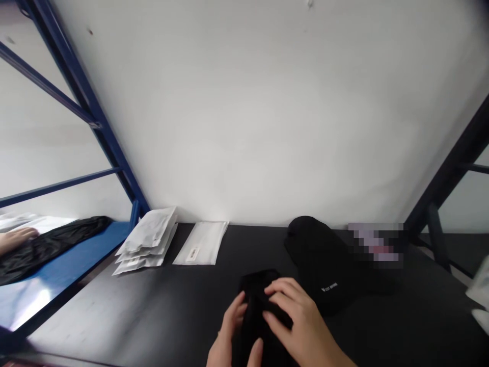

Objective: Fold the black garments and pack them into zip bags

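My left hand (231, 326) and my right hand (298, 316) both grip a soft black cloth (260, 311) low in the middle of the view, with the right hand lying over its top. Its shape is mostly hidden by my fingers. Just beyond my right hand lies a bulky black fabric item (317, 260) with small white lettering, close to my fingers. Two white packets lie farther off: a stack of sealed bags (147, 242) and a flat labelled sleeve (200, 243).
The work surface is a black tabletop (114, 306) against a white wall (248, 102), framed by blue steel shelving (91, 122). A pixelated item (376, 242) lies at the back right. On a blue shelf at the left, another person's hand (17, 239) rests beside black fabric (49, 250).
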Demonstrator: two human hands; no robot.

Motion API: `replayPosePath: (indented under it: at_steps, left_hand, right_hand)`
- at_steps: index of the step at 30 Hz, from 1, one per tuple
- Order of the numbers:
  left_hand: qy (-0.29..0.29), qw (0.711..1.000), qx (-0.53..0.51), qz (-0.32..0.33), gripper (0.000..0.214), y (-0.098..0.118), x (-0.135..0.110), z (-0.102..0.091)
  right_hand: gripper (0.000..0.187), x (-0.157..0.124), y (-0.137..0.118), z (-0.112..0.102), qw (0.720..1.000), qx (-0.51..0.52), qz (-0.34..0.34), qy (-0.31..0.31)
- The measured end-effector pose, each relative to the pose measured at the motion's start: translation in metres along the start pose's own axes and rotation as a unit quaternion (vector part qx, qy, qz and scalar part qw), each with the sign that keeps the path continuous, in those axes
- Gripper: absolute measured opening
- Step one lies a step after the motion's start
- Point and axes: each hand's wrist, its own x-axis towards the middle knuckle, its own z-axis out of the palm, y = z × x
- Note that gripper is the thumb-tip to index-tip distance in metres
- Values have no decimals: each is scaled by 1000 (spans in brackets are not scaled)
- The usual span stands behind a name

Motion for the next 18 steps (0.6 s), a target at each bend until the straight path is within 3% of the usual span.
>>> replayPosePath:
  at_steps: [3, 6, 8, 11, 18]
  left_hand:
    - [76, 987, 119, 82, 74, -1, 7, -4]
    - [78, 932, 245, 255, 60, -2, 12, -11]
    - [69, 896, 292, 329, 62, -2, 15, -14]
    - [42, 881, 316, 350, 66, -4, 17, -14]
    - [53, 907, 262, 326, 67, -23, 1, 2]
  right_hand:
    - [17, 16, 15, 18, 998, -62, 5, 8]
    - [15, 17, 26, 34, 996, -89, -1, -9]
    - [14, 15, 31, 41, 994, -100, -8, -34]
    - [14, 15, 35, 46, 990, -112, -18, -82]
    - [13, 22, 31, 37, 978, -143, -8, -154]
